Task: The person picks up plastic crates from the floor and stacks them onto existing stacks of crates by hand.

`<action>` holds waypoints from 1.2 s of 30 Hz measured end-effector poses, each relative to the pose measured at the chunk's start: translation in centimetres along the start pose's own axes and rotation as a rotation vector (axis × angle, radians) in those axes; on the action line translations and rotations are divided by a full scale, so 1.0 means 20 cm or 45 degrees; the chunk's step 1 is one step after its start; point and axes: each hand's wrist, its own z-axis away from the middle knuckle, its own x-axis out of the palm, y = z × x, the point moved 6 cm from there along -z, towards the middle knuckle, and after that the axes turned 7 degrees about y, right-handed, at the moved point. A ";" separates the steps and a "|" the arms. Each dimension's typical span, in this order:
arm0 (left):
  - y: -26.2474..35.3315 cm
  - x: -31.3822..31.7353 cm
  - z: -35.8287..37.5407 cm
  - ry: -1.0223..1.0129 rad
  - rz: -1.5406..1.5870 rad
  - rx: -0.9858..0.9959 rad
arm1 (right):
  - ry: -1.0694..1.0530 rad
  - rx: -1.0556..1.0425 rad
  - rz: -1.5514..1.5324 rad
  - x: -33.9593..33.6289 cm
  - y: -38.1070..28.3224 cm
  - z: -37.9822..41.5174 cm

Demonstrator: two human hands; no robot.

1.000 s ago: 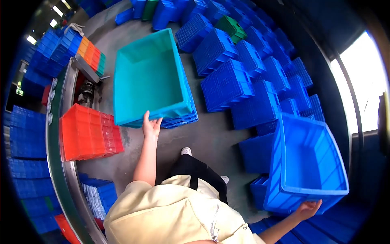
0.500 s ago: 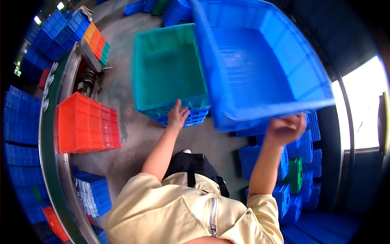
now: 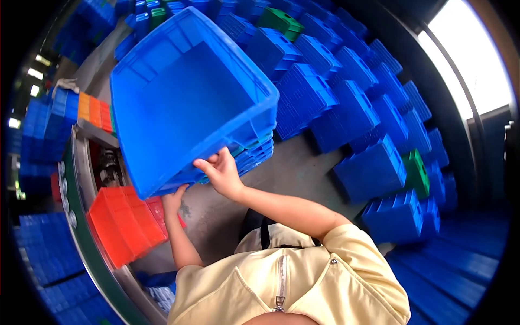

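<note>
A large blue crate, its open top facing me, is tilted over a stack of crates. A thin teal edge shows in that stack, under the crate's right side. My right hand is closed on the crate's near wall, with the thumb out to the left. At the near left corner, my left hand grips low on the same crate; its fingers are partly hidden by the wall. The inside of the blue crate holds nothing that I can see.
Left of me runs a green conveyor belt with a metal edge. Red crates stand against it. Many blue crates stand in rows on the right, among them a green crate. Concrete floor shows between.
The blue crate has swung from the right to the left, over the green crate's stack. My left hand has left the green crate's rim for the blue crate. The view has turned right.
</note>
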 end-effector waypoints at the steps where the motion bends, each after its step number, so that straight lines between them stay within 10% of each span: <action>1: -0.01 0.01 -0.05 -0.045 -0.009 0.008 | -0.013 0.036 0.092 0.01 0.03 -0.05; 9: -0.15 0.04 -0.03 -0.153 -0.128 0.021 | -0.178 -0.061 0.798 -0.17 -0.02 -0.01; 16: -0.28 0.13 0.23 0.353 0.194 0.029 | 0.201 0.505 1.745 -1.59 -0.14 0.58; 18: -0.66 0.34 0.51 0.500 0.100 -0.460 | 0.580 0.519 1.847 -2.07 -0.36 0.81; 20: -0.97 0.84 0.87 -0.164 0.078 -1.429 | 0.980 0.664 1.860 -2.52 -0.60 1.00; 24: -0.36 1.95 0.79 -1.210 -0.190 -0.268 | 1.446 0.489 2.112 -3.14 -1.19 0.97; 26: -0.08 2.43 0.52 -1.161 -0.343 0.196 | 1.617 0.409 2.006 -3.42 -1.42 0.83; 30: 0.35 3.30 -0.07 -0.991 -0.642 0.600 | 1.531 0.357 2.461 -3.93 -1.67 0.43; 36: 0.55 4.11 -0.44 -1.113 -1.112 0.566 | 1.421 0.723 2.375 -4.45 -1.53 0.18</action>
